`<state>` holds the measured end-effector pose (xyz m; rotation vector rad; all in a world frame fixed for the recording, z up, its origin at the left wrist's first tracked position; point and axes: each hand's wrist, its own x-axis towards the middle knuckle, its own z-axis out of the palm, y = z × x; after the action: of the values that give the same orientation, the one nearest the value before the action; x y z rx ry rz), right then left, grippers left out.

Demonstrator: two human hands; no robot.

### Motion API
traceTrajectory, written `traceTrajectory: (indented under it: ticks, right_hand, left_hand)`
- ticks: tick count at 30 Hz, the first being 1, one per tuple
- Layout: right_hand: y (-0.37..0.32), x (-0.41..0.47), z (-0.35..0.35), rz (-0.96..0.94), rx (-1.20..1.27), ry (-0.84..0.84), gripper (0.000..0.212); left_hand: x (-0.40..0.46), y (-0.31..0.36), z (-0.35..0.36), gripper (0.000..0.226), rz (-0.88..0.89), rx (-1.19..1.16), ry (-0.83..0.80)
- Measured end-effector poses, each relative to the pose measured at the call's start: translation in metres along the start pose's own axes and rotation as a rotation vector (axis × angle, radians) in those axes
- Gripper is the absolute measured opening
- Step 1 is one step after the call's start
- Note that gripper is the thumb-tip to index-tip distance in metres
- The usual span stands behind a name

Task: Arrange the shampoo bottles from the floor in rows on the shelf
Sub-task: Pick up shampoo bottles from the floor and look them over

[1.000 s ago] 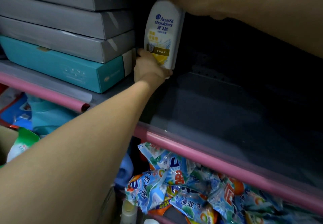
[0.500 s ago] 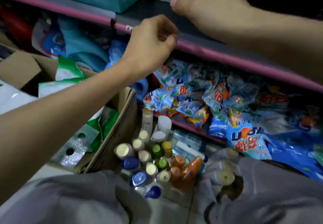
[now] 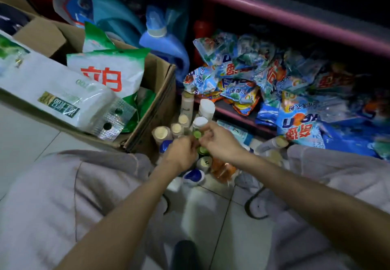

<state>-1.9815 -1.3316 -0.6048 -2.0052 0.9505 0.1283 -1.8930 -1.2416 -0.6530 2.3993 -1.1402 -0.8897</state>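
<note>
**Both hands over the bottle cluster on the floor.**
Your left hand (image 3: 182, 151) and right hand (image 3: 217, 141) meet over the shampoo bottles (image 3: 179, 129) standing packed between the cardboard box (image 3: 156, 109) on the left and the lower shelf (image 3: 232, 109); fingers are curled at a green cap (image 3: 197, 134), but you cannot tell whether either hand grips anything. The risk: pulling one bottle from so tight a group may topple its neighbours, and a pinch on the cap alone may slip.
</note>
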Motion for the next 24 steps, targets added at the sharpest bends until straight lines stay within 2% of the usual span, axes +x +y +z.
traceTrajectory:
  ticks: [3, 6, 8, 11, 13, 18, 24]
  right_hand:
    - [0.031, 0.0, 0.036, 0.049, -0.07, -0.079, 0.033]
    - [0.055, -0.001, 0.061, 0.069, -0.166, -0.151, 0.04]
    - [0.069, -0.003, 0.074, 0.067, -0.212, -0.195, 0.042]
    - [0.082, -0.001, 0.084, 0.012, -0.274, -0.236, 0.038]
    - [0.086, 0.003, 0.088, -0.024, -0.282, -0.265, 0.041]
    - [0.09, 0.011, 0.096, -0.093, -0.296, -0.297, 0.045]
    - [0.095, 0.01, 0.096, -0.114, -0.48, -0.34, 0.046]
  left_hand:
    - [-0.01, -0.023, 0.034, 0.02, -0.088, 0.138, -0.15]
    - [-0.018, -0.035, 0.058, 0.033, -0.142, 0.163, -0.275]
    - [-0.023, -0.038, 0.067, 0.034, -0.182, 0.161, -0.235]
    - [-0.023, -0.043, 0.067, 0.036, -0.158, 0.268, 0.041]
    - [-0.018, -0.051, 0.063, 0.04, -0.112, 0.325, 0.161]
    - [-0.009, -0.063, 0.062, 0.049, -0.076, 0.279, 0.011]
    - [-0.004, -0.066, 0.067, 0.058, -0.099, 0.256, -0.114]
